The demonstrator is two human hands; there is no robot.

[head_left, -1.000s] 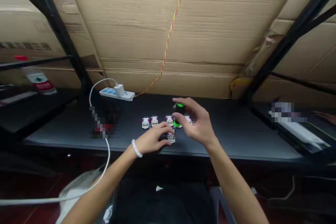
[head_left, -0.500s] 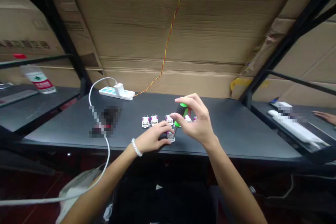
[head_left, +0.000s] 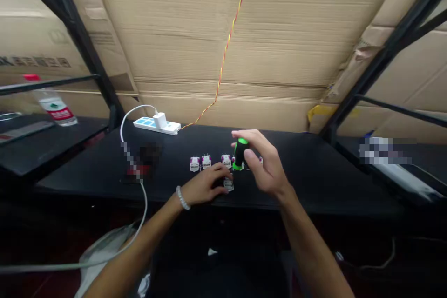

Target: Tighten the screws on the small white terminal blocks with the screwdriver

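My left hand (head_left: 209, 182), with a pale beaded bracelet at the wrist, rests on the dark tabletop. Its fingers and thumb hold a small white module (head_left: 228, 184) with pins and purple parts, partly hidden by the fingers. In my right hand (head_left: 267, 163) is a screwdriver (head_left: 240, 152) with a black and green handle, nearly upright above the module. The thumb and fingers are around the handle; the shaft and tip are hard to make out. Behind the hands, several similar white and purple modules (head_left: 206, 161) stand in a row, some of them covered by the right hand.
A white power strip (head_left: 146, 124) with a plugged charger (head_left: 160, 120) lies at the back left. Its white cable (head_left: 144, 205) runs down the left side. A twisted red-yellow wire (head_left: 223, 63) hangs before the cardboard. A water bottle (head_left: 57, 108) lies beyond the left frame.
The screwdriver handle has become more upright, and my right thumb has moved right along it. My left hand keeps its hold on the module. The picture has shifted slightly.
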